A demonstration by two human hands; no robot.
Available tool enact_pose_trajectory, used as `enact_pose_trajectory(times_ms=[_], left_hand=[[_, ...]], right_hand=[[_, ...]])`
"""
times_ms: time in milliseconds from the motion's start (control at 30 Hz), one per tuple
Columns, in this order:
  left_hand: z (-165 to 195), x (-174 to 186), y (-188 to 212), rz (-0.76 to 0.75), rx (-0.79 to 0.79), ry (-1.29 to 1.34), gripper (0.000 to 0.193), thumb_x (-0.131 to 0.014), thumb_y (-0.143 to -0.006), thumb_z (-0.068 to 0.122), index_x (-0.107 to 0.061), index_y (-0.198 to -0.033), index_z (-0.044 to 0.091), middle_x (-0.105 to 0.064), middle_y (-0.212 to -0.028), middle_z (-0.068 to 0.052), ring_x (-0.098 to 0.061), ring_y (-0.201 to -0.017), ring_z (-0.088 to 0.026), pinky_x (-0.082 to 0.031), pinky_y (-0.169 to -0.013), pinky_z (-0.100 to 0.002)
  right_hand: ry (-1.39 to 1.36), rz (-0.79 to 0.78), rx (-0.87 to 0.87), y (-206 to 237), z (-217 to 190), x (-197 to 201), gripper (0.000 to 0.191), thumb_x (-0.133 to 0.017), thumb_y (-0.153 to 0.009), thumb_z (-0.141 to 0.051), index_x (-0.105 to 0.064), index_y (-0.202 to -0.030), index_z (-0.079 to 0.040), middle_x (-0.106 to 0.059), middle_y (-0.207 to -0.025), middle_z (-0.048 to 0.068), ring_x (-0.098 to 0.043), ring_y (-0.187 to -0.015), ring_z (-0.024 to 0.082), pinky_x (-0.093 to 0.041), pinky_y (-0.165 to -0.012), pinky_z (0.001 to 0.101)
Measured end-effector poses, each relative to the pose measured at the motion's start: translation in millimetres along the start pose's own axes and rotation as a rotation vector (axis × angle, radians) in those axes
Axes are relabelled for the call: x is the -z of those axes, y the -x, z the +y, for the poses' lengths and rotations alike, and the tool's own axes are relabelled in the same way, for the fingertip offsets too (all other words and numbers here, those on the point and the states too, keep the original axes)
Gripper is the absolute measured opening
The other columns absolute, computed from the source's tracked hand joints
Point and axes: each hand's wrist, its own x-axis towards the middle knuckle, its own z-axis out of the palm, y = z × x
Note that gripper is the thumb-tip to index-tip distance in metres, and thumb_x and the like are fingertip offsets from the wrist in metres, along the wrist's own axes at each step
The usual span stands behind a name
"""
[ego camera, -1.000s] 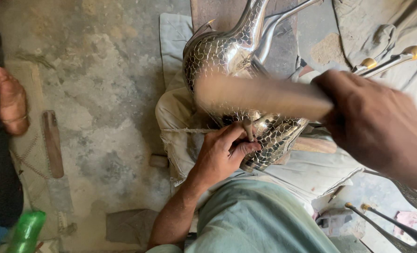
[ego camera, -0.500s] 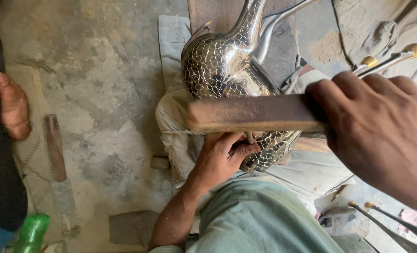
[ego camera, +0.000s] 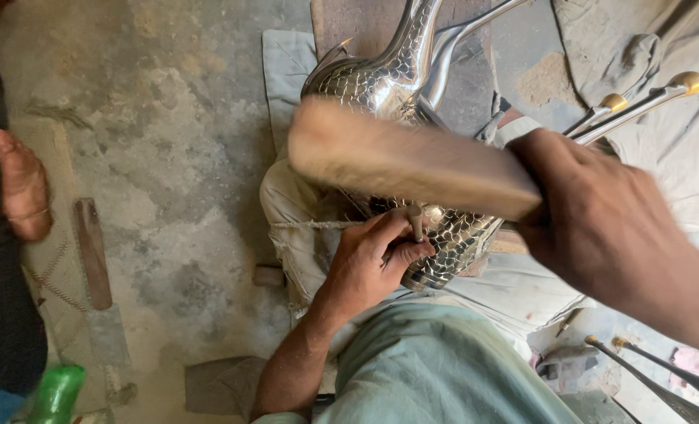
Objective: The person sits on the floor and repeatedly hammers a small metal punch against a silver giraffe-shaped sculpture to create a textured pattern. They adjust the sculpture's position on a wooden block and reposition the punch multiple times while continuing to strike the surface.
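Head view. Right hand wrapped tight round one end of a wooden block, fingers closed over it; the block is motion-blurred, raised across the frame just above the work. Left hand pinched shut on a small metal punch, its tip set against the silver vessel; thumb and fingers curl close about the shaft.

The vessel lies on its side across the lap, on pale cloth, its scale-patterned body pointing away toward a long neck. The block hides the middle of its body; the neck runs out of frame at the top edge.

Hard to make out: where punch meets metal, shadowed under the block. Right forearm cut off at the right edge.

Nearby: a second person's hand at far left, a green bottle bottom left, brass-tipped rods upper right.
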Motion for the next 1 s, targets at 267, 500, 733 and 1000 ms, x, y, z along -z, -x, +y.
enact_pose_trajectory(times_ms=[267,500,733,1000], left_hand=[[-4,-1,1,0.012,-0.097,-0.126,0.026,-0.077,-0.095,0.022,-0.066,-0.115,0.009,-0.074,-0.094,-0.004,-0.073,-0.086,-0.016,-0.059,-0.077,-0.033],[-1,0,-3,-0.026,-0.091,-0.121,0.023,-0.078,-0.096,0.019,-0.068,-0.113,0.009,-0.073,-0.091,-0.005,-0.073,-0.083,-0.017,-0.06,-0.075,-0.034],[8,6,-2,0.003,-0.071,-0.092,0.025,-0.079,-0.094,0.022,-0.067,-0.109,0.006,-0.074,-0.099,-0.005,-0.074,-0.086,-0.02,-0.058,-0.075,-0.035],[11,9,3,0.019,0.018,-0.104,0.019,-0.08,-0.096,0.018,-0.069,-0.105,0.005,-0.074,-0.092,-0.005,-0.073,-0.077,-0.018,-0.058,-0.07,-0.033]], right_hand=[[0.325,-0.189,-0.042,-5,2,2,0.035,-0.07,-0.091,-0.028,-0.057,-0.121,-0.016,-0.068,-0.099,0.004,-0.07,-0.082,0.022,-0.059,-0.07,0.0367],[0.465,-0.153,-0.014,1,4,0,0.033,-0.072,-0.089,-0.029,-0.061,-0.118,-0.018,-0.069,-0.094,0.006,-0.072,-0.082,0.024,-0.059,-0.075,0.04],[0.277,-0.169,-0.11,2,-2,6,0.035,-0.07,-0.09,-0.025,-0.06,-0.122,-0.012,-0.07,-0.098,0.007,-0.072,-0.075,0.024,-0.058,-0.063,0.0363],[0.321,0.021,-0.009,22,13,0,0.052,-0.077,-0.071,-0.012,-0.064,-0.122,-0.013,-0.072,-0.105,0.008,-0.074,-0.093,0.026,-0.062,-0.087,0.0384]])
